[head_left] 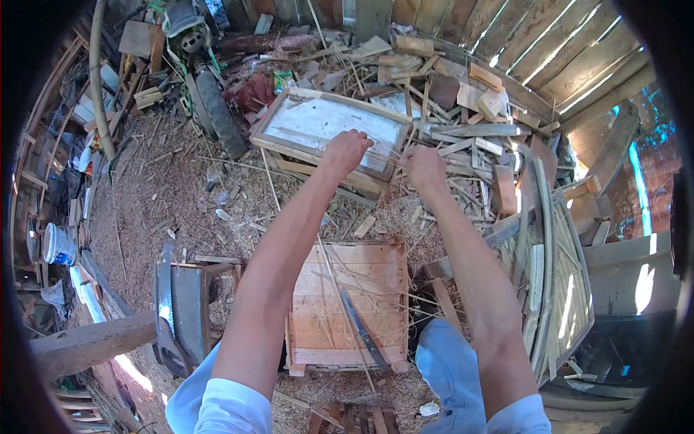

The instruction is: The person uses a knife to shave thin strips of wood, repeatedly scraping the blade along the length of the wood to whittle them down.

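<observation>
My left hand [347,150] is closed in a pinch over a wood-framed box with a white panel [303,114]. My right hand [425,170], also closed, is at the panel's right corner. Thin wooden strips [387,155] run between the two hands, gripped at both ends; how many there are I cannot tell. Nearer to me, between my knees, stands a wooden crate [311,278] with a slatted top. A long dark-bladed knife [361,329] lies across it, among several loose thin strips [329,264].
To the left, a handsaw [166,307] leans against a small wooden stand [189,307]. Piled wood offcuts [463,170] fill the back right. A wheel [218,112] stands behind the sawdust-covered ground [144,210]. A slatted wooden piece [557,282] leans at right.
</observation>
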The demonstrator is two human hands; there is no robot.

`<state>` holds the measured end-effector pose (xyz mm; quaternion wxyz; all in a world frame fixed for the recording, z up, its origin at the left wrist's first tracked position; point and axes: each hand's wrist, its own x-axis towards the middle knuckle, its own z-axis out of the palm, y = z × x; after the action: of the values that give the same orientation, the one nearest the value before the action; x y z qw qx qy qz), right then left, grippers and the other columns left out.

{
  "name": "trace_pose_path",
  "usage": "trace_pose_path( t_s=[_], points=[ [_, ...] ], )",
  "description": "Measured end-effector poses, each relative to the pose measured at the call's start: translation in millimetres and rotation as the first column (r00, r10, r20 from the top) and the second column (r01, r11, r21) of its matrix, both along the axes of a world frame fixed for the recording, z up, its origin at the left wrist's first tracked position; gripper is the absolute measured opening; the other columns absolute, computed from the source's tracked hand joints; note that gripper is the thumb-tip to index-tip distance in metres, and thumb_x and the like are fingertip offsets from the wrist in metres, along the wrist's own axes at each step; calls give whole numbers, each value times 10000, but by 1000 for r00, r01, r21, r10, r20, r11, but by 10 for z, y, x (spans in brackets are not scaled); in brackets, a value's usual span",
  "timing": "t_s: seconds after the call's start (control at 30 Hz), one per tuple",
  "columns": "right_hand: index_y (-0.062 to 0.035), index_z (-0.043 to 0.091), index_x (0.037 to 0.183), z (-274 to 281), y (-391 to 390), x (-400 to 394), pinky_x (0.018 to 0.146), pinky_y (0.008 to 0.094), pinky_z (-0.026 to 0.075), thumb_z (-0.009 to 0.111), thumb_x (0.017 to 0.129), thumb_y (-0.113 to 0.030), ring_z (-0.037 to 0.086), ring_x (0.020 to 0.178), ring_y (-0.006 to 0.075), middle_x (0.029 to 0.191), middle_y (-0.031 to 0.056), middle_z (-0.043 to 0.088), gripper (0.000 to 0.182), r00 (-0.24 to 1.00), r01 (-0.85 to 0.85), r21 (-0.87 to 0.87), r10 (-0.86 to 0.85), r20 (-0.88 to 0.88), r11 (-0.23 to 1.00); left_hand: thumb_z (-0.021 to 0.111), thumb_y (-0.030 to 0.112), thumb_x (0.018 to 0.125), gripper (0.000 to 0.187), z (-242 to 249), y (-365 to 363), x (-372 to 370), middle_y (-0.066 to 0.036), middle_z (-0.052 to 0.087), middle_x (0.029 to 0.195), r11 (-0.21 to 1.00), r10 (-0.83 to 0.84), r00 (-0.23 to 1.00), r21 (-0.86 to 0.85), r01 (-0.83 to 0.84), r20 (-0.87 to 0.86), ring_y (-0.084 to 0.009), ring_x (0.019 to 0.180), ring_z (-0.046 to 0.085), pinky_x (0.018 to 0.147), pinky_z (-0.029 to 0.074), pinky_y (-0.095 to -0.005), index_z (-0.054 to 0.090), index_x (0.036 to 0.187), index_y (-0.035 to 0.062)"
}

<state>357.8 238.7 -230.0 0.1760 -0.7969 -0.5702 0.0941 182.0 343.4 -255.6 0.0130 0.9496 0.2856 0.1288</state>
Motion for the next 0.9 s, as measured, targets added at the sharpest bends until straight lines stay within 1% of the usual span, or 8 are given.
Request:
trace_pose_path(
  t_s=[0.17, 0.4, 0.47, 0.6, 0.67, 0.77, 0.83, 0.9],
  points=[
    [-138, 730, 858, -187, 98, 21, 744, 428, 516, 662, 763, -189, 655, 802, 349, 817, 166, 680, 127, 993, 69, -66, -62, 96, 995, 515, 82, 837, 135, -63, 69, 62, -101, 635, 914, 999, -24, 975, -46, 14, -222, -294, 860, 636, 717, 532, -407, 642, 882, 75],
    [-102, 714, 855, -60, 36, 78, 737, 449, 510, 572, 788, -141, 652, 827, 376, 836, 201, 672, 162, 994, 56, 26, -54, -99, 998, 511, 99, 835, 156, -91, 27, 28, -92, 619, 921, 1000, -1, 988, -18, -2, -153, -280, 865, 643, 690, 547, -389, 660, 880, 108],
    [-107, 711, 887, 191, 44, 122, 719, 442, 505, 560, 813, -148, 647, 820, 378, 842, 189, 673, 173, 956, 260, 243, -213, -203, 935, 514, 94, 838, 149, 7, 107, 27, -96, 599, 941, 993, -73, 996, 92, 69, 48, -278, 889, 627, 698, 538, -393, 645, 909, 97],
    [-131, 711, 930, 1006, 179, 391, 691, 419, 501, 555, 836, -159, 651, 772, 361, 837, 176, 673, 184, 960, 280, 552, -239, -147, 785, 478, -13, 790, 227, 801, 162, 18, -141, 591, 962, 989, -42, 963, 147, 3, 266, -343, 923, 588, 740, 493, -434, 599, 973, 45],
    [-99, 701, 955, 1376, 298, 575, 634, 367, 500, 580, 855, -153, 663, 676, 275, 779, 145, 686, 165, 900, 394, 751, -57, -432, 530, 475, -25, 783, 233, 1235, 213, 3, -151, 591, 967, 987, -8, 940, 152, -46, 341, -354, 910, 589, 743, 489, -441, 594, 974, 35],
    [-37, 687, 946, 2082, 157, 552, 599, 298, 492, 615, 858, -131, 635, 622, 158, 737, 95, 683, 148, 774, 526, 711, 84, -628, 467, 503, -48, 770, 226, 1796, 273, -73, -175, 601, 917, 979, -32, 865, 190, -74, 501, -386, 854, 592, 740, 485, -440, 597, 967, 11],
    [10, 674, 925, 2393, -24, 395, 553, 257, 485, 628, 861, -110, 604, 615, 95, 723, 63, 666, 144, 724, 538, 687, 150, -674, 489, 524, 0, 804, 178, 2127, 207, -120, -162, 644, 934, 994, 84, 782, 8, -113, 618, -395, 882, 596, 745, 490, -419, 638, 937, 29],
    [3, 678, 917, 2545, -288, 146, 513, 245, 481, 624, 859, -98, 599, 600, 101, 722, 62, 657, 129, 555, 458, 479, 180, -812, 749, 549, 12, 819, 134, 2373, 31, -185, -176, 660, 819, 991, 99, 708, -6, -133, 699, -333, 791, 645, 677, 504, -379, 641, 915, -7]
  ],
)
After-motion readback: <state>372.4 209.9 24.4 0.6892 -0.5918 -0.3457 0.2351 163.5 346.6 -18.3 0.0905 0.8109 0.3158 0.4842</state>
